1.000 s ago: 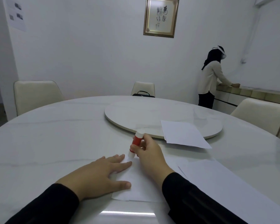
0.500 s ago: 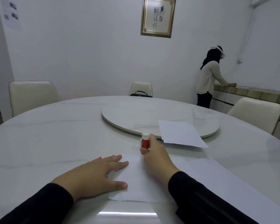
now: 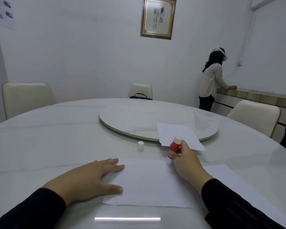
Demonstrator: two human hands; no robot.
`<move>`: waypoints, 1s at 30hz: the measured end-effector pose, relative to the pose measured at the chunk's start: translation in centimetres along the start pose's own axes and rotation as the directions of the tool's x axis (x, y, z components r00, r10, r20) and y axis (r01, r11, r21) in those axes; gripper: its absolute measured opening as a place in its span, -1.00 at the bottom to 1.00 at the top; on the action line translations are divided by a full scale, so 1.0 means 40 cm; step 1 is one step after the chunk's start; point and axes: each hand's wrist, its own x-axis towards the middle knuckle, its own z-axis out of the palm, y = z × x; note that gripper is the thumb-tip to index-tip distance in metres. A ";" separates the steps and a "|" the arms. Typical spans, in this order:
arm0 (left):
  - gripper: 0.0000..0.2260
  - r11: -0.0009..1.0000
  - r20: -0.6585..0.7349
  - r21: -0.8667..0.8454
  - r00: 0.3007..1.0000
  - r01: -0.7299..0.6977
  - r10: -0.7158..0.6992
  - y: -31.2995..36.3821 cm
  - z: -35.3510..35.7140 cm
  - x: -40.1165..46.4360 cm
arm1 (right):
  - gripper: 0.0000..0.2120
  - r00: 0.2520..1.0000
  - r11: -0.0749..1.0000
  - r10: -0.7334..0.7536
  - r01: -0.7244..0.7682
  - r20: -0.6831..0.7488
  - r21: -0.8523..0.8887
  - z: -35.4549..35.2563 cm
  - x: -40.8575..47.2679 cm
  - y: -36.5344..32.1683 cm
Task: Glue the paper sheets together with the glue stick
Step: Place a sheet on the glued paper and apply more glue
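The left hand [image 3: 87, 178] lies flat and open on the near-left part of a paper sheet [image 3: 147, 182], fingers spread, pinning it to the table [image 3: 48, 142]. The right hand [image 3: 186, 161] is closed around a red glue stick [image 3: 174, 147], tilted, its lower end touching the sheet's far right corner. A small white cap [image 3: 140, 145] stands beyond the hands, between them — and a second sheet [image 3: 177, 135] lies just past the right hand, partly on the turntable [image 3: 139, 119].

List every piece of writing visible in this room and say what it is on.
Framed picture on the far wall: brush-written characters, too blurred to read.
Paper notice on the left wall: small dark images, any text too small to read.
Glue stick in the right hand: no label legible.
Nothing else carries writing.
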 end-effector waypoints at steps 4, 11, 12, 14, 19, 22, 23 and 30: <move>-0.37 1.000 0.006 0.004 1.000 -0.005 0.005 -0.010 -0.005 -0.003 | -0.91 0.998 0.999 0.034 -0.032 -0.058 0.033 -0.011 0.005 0.007; -0.34 0.992 0.045 0.087 0.994 0.091 -0.095 -0.024 -0.043 -0.022 | -0.85 0.972 0.873 0.191 -0.106 -0.133 0.476 -0.046 0.004 0.013; -0.33 0.985 0.057 0.112 0.989 0.131 -0.138 -0.026 -0.058 -0.029 | -0.86 0.975 0.833 0.191 -0.097 -0.118 0.544 -0.049 0.002 0.012; -0.33 0.970 0.044 0.153 0.979 0.192 -0.200 -0.026 -0.089 -0.039 | -0.85 0.983 0.801 0.143 -0.049 -0.112 0.596 -0.050 -0.001 0.007; -0.42 0.997 -0.148 0.080 0.988 -0.022 0.033 0.091 -0.065 0.014 | -0.86 0.987 0.893 -0.012 0.083 -0.160 0.442 -0.043 -0.011 -0.014; -0.39 0.978 -0.038 -0.012 0.977 -0.209 0.208 0.169 0.020 0.054 | -0.86 0.991 0.948 -0.087 0.114 -0.102 0.298 -0.031 -0.023 -0.016; -0.35 0.976 -0.002 -0.003 0.976 -0.216 0.216 0.175 0.043 0.063 | -0.87 0.990 0.959 -0.107 0.127 -0.092 0.254 -0.029 -0.026 -0.016; -0.32 0.956 0.048 0.172 0.972 -0.237 0.232 0.156 0.091 0.081 | -0.84 0.990 0.987 -0.143 0.144 -0.013 0.068 -0.012 -0.037 -0.018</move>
